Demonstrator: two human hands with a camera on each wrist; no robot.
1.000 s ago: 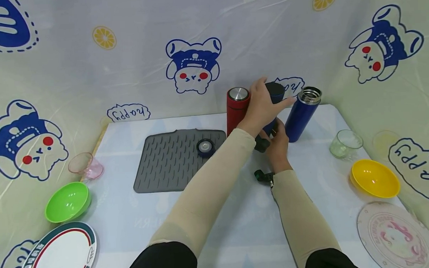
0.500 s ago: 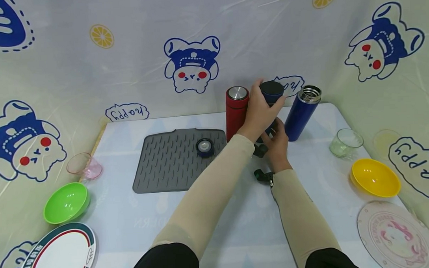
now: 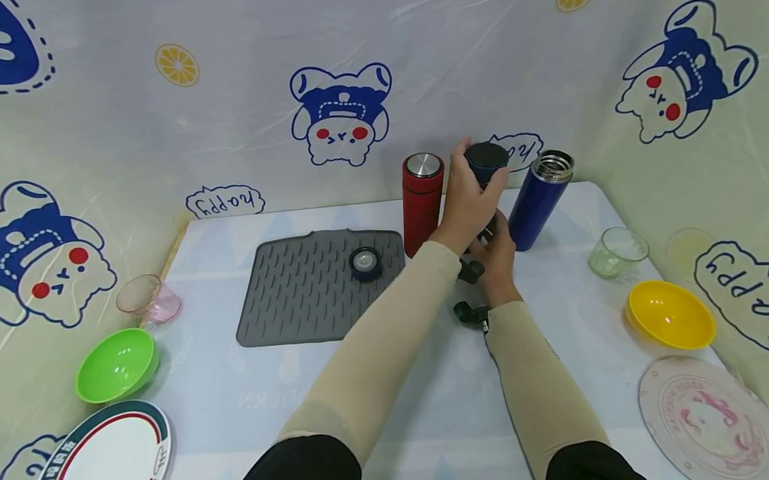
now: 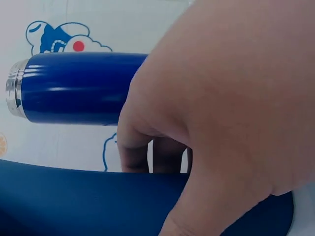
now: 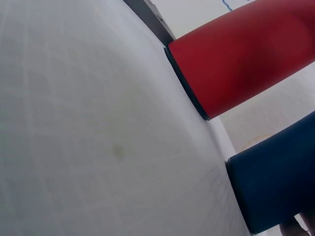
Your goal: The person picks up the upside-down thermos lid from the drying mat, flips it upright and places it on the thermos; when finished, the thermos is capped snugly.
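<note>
Both hands hold a dark blue thermos bottle point(image 3: 487, 167), which stands upright with its round black top facing up. In the head view, the upper hand point(image 3: 469, 202) wraps its upper part, thumb on the right. Further down, the lower hand point(image 3: 497, 257) grips it. The left wrist view has the left hand point(image 4: 236, 108) curled round the bottle close to its base. To the right stands an open blue thermos bottle point(image 3: 538, 201) with a bare steel neck. A red thermos bottle point(image 3: 423, 207) with a steel-topped lid is close on the left. Fingers point(image 5: 295, 227) peek in at the right wrist view's lower edge.
A grey ridged mat point(image 3: 297, 292) carries a round dark lid point(image 3: 365, 264). On the left are a pink glass point(image 3: 160, 301), green bowl point(image 3: 117, 366) and rimmed plate point(image 3: 112, 461). On the right are a green glass point(image 3: 617, 253), yellow bowl point(image 3: 670, 316) and pink-patterned plate point(image 3: 715, 419).
The upper hand has turned on the bottle: its outstretched thumb has drawn in against the side. More of the bottle's black top shows. The lower hand stays put, and the view has shifted slightly.
</note>
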